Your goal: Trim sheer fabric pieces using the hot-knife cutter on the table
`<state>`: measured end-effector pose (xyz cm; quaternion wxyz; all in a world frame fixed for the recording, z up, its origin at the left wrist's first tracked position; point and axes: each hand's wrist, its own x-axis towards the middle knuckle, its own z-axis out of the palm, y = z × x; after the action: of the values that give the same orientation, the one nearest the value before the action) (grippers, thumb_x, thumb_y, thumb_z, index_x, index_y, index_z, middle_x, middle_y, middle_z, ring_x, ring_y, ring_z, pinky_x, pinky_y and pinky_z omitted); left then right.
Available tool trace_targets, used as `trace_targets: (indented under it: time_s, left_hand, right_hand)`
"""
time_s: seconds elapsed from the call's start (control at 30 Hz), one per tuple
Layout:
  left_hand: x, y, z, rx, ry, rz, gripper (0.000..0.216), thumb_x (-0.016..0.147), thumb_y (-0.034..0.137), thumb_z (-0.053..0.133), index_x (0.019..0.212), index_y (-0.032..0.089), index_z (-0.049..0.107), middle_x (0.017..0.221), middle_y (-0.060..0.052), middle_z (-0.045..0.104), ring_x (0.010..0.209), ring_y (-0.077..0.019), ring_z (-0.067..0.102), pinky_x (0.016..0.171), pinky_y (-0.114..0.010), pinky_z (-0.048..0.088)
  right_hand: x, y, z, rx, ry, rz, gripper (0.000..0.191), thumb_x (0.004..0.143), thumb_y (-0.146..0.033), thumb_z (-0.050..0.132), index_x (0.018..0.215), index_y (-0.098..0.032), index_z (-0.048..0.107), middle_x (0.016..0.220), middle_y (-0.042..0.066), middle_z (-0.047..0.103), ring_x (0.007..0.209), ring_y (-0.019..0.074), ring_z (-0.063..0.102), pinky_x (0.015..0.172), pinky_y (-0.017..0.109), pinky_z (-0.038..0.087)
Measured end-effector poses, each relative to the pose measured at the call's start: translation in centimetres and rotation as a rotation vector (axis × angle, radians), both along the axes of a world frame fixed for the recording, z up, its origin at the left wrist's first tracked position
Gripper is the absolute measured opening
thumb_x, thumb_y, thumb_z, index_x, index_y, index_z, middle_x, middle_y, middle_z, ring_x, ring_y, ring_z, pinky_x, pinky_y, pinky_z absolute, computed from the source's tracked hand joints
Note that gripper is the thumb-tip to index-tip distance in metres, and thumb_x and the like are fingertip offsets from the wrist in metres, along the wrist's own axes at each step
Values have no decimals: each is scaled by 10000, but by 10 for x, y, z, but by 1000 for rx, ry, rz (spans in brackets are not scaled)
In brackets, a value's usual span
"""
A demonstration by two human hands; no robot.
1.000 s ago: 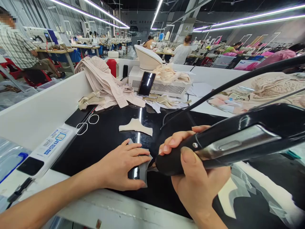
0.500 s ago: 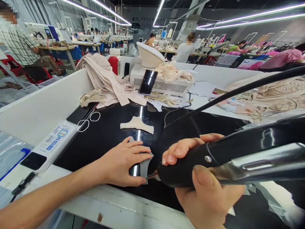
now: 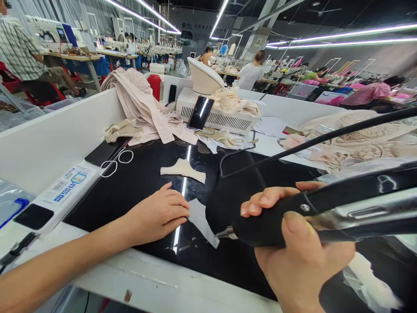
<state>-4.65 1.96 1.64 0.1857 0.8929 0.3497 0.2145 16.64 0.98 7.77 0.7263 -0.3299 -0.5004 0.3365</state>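
A: Two hands are being shown. Where is the fabric piece [image 3: 202,221] being kept?

B: It is being laid flat on the black desk [image 3: 143,182], between both hands. Its near corner is being met by the metal tip [image 3: 227,233] of the handheld tool [image 3: 325,213].

A: How is its handling being judged?

B: As thin, light, limp and easily slid on gloss; it is best being pinned flat at its left edge.

A: Poses?

B: The left hand [image 3: 156,215] is being rested palm-down, grip open, fingertips at that edge. The right hand [image 3: 299,261] is being wrapped around the tool, grip closed on it.
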Motion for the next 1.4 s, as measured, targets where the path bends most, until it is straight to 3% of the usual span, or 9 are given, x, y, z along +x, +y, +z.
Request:
trace_targets:
  time_s: [0.17, 0.37, 0.57, 1.23, 1.4]
  left_hand:
    - [5, -5, 3, -15, -59, -114, 215, 1031, 216, 516, 1084, 211, 724, 935, -2, 746, 937, -152, 657, 1224, -429, 287]
    - [5, -3, 1, -57, -63, -120, 173, 972, 213, 628, 1120, 223, 715, 1159, -52, 712, 1109, -189, 642, 1228, -454, 262]
    - [5, -4, 5, -146, -39, -134, 222, 911, 195, 700, 1129, 236, 711, 1208, -42, 711, 1190, -221, 617, 1235, -517, 199]
    - [7, -5, 6, -141, -34, -118, 221, 903, 205, 715, 1122, 236, 712, 1208, -43, 716, 1191, -225, 622, 1234, -535, 187]
    - [4, -6, 9, -159, -9, -117, 283, 903, 219, 722, 1183, 244, 693, 1311, -43, 684, 1302, -255, 557, 1235, -540, 197]
  right_hand:
    - [8, 8, 4, 5, 13, -134, 303, 735, -227, 777, 992, -270, 622, 702, -50, 638, 566, 168, 579, 523, 320, 523]
    - [-10, -4, 6, -17, 51, 18, 373, 740, -334, 835, 1026, -287, 600, 732, -52, 632, 587, 166, 586, 538, 323, 518]
    - [-24, -15, -3, -15, 25, 135, 406, 784, -360, 833, 1083, -285, 568, 766, -39, 625, 605, 169, 605, 563, 334, 526]
    - [-22, -19, -4, 4, 0, 145, 346, 830, -324, 793, 1104, -283, 585, 773, -34, 635, 622, 173, 607, 573, 335, 533]
    - [-14, -11, -4, -7, -15, 89, 348, 814, -298, 802, 1099, -286, 601, 785, -39, 638, 641, 162, 610, 595, 324, 540]
